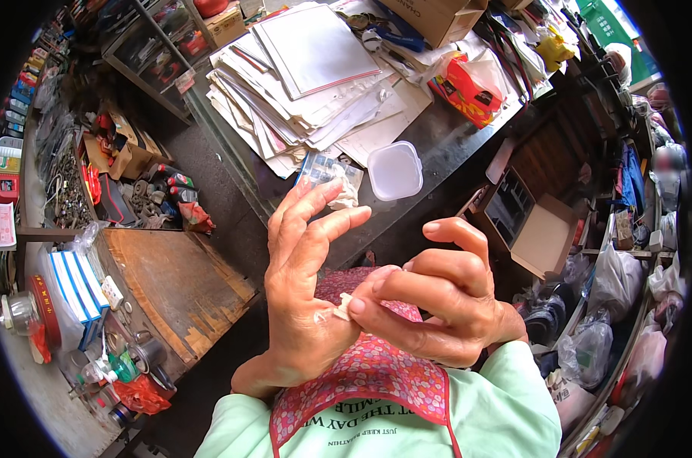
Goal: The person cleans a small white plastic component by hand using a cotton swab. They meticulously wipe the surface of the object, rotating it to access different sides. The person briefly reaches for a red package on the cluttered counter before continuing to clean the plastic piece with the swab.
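My left hand (306,275) is raised before my chest, palm partly turned up, with its fingers apart. White residue marks the skin near the thumb's base. My right hand (437,303) pinches a small off-white piece (342,307) in its fingertips, against the left palm; what the piece is made of cannot be told. The left thumb is partly hidden by the right fingers. Beyond the left fingertips a crumpled white lump (346,189) lies on the dark-topped desk (437,163). Right of it stands a translucent plastic container (394,170) with no lid on it.
A large pile of papers (317,74) covers the desk's far part, beside a red and yellow packet (466,89) and a cardboard box (437,20). At left is a worn wooden board (174,286). An opened flat carton (543,235) and bagged goods (615,280) crowd the right.
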Demonstrator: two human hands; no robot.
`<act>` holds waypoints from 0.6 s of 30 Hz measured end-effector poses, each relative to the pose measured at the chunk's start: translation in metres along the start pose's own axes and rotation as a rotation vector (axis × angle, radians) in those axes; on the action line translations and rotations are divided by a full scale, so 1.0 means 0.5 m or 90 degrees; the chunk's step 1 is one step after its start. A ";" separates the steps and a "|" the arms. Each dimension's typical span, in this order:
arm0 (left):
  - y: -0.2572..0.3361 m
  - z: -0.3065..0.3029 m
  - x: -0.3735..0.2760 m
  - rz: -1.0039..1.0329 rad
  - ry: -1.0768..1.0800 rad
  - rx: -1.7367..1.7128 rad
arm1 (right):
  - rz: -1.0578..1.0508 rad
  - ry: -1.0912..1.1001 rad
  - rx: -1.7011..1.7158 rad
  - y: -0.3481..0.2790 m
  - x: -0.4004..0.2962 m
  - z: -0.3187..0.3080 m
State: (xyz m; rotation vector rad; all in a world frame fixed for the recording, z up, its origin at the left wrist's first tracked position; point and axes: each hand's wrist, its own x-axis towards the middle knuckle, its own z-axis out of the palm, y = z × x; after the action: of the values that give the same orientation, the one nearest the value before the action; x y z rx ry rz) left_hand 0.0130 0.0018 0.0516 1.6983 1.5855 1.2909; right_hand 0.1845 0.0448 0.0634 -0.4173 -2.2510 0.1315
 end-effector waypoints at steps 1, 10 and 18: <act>-0.003 0.002 -0.001 0.000 0.004 -0.001 | -0.001 -0.031 -0.004 -0.001 0.004 -0.005; -0.012 0.006 0.002 -0.054 -0.025 -0.113 | -0.012 0.047 -0.057 -0.022 -0.009 0.008; -0.018 0.006 0.005 -0.075 -0.080 -0.140 | -0.018 -0.016 -0.116 -0.025 -0.004 -0.001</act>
State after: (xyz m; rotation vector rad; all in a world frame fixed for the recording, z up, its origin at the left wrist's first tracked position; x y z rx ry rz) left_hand 0.0110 0.0069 0.0435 1.4980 1.3936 1.2265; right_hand 0.1830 0.0325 0.0653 -0.4822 -2.3018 -0.0835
